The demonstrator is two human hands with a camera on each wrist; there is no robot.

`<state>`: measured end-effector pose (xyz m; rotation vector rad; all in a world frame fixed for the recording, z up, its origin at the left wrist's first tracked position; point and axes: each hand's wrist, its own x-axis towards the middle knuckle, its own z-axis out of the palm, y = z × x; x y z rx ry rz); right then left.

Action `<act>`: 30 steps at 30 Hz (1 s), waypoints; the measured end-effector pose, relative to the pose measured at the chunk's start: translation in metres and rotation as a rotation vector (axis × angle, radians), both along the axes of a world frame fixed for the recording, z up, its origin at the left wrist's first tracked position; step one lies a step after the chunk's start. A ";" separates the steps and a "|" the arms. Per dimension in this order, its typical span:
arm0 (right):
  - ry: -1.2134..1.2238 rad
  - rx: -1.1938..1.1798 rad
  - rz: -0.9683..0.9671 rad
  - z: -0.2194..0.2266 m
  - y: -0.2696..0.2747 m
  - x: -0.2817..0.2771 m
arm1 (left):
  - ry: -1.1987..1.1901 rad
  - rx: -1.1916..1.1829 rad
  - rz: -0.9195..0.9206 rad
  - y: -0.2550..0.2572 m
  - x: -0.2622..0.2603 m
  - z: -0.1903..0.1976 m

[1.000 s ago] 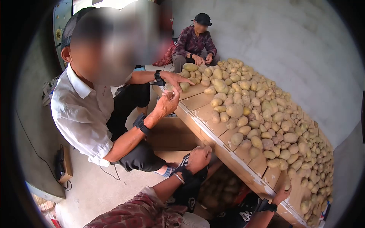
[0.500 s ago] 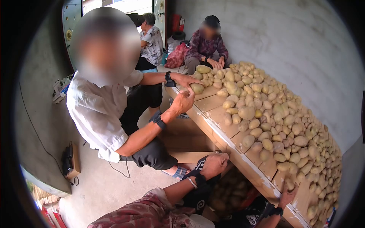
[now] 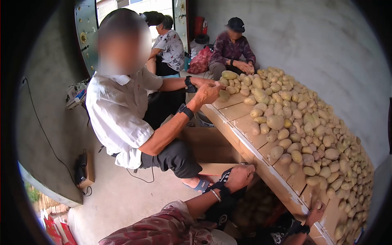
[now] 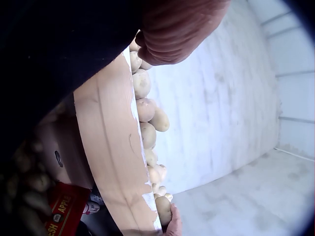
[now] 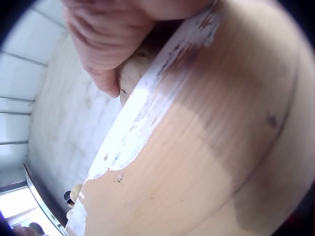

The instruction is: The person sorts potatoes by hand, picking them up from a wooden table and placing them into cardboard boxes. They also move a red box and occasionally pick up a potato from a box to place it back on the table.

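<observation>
My left hand (image 3: 241, 177) hovers beside the wooden table's near edge, fingers curled into a fist with nothing visible in them. In the left wrist view the same hand (image 4: 182, 29) overlaps potatoes at the top. At the table's near right corner my right hand (image 3: 316, 212) holds a potato on the tabletop. The right wrist view shows its fingers (image 5: 106, 81) around that potato (image 5: 132, 73), which is partly hidden behind the white-smeared table edge (image 5: 130, 128). From the left wrist view, this potato (image 4: 163, 209) appears beside my right thumb.
A large heap of potatoes (image 3: 310, 134) covers much of the table, reaching the grey wall. Across from me, a person in a white shirt (image 3: 122, 110) has both hands near a potato (image 3: 224, 95). Another person (image 3: 233, 49) sits behind the table. Below stands an open cardboard box (image 3: 212, 145).
The head view has swung left, so everything sits further right. The white-shirted person's hands have come together near a potato. My right hand stays at the table edge with its potato.
</observation>
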<state>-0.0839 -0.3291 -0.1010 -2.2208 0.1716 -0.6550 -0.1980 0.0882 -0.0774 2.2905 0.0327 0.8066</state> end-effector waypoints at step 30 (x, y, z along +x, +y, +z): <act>-0.039 0.008 0.107 0.007 0.048 -0.007 | 0.097 0.098 -0.115 -0.031 0.008 0.007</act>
